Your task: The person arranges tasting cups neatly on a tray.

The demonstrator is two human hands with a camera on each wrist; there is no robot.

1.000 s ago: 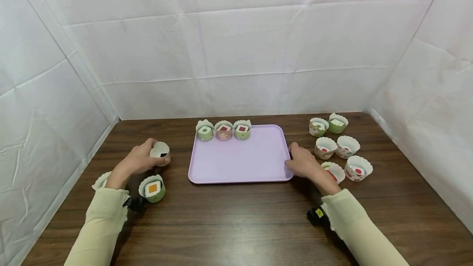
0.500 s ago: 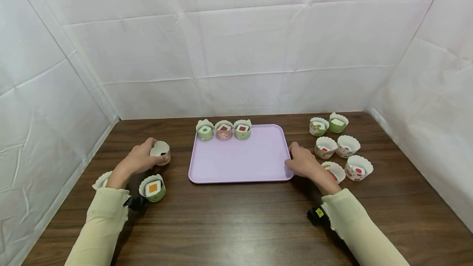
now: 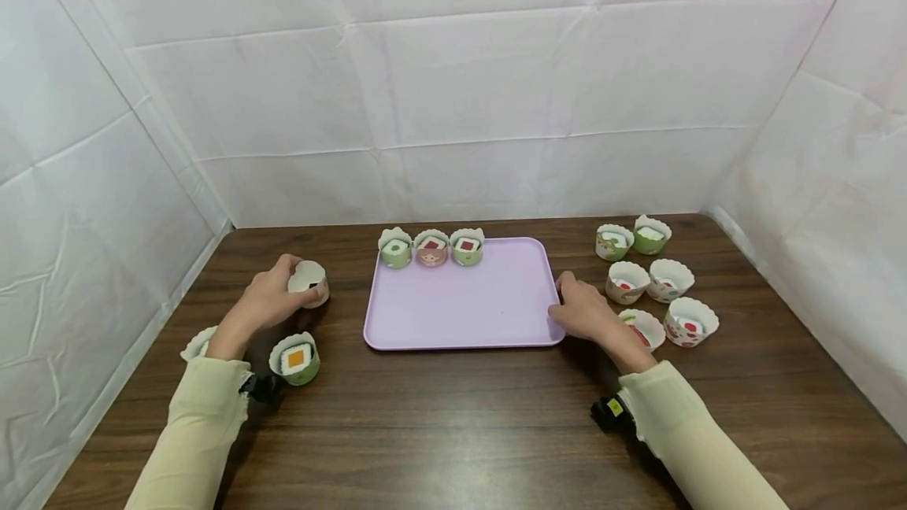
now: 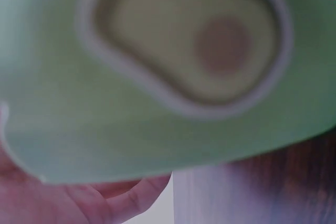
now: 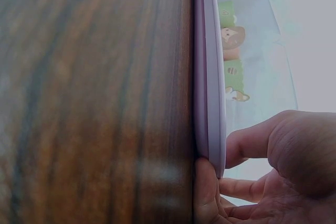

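Observation:
My left hand grips a pale paper baking cup at the left of the table, fingers behind it and thumb at its front; something dark shows inside. Nearer the wrist stands a green baking cup holding a white square piece with an orange centre. A blurred green cup with an avocado print fills most of the left wrist view. My right hand pinches the right edge of the lilac tray, thumb above the rim and fingers below. Along the tray's back left sit a green cup, a pink cup and another green cup.
Several filled baking cups stand right of the tray, among them a green one at the back and a red-patterned one in front. Another cup is partly hidden behind the left wrist. White sheeting encloses the brown table.
My left hand and the pale cup have shifted slightly upward in the head view. My right hand keeps its hold on the tray edge.

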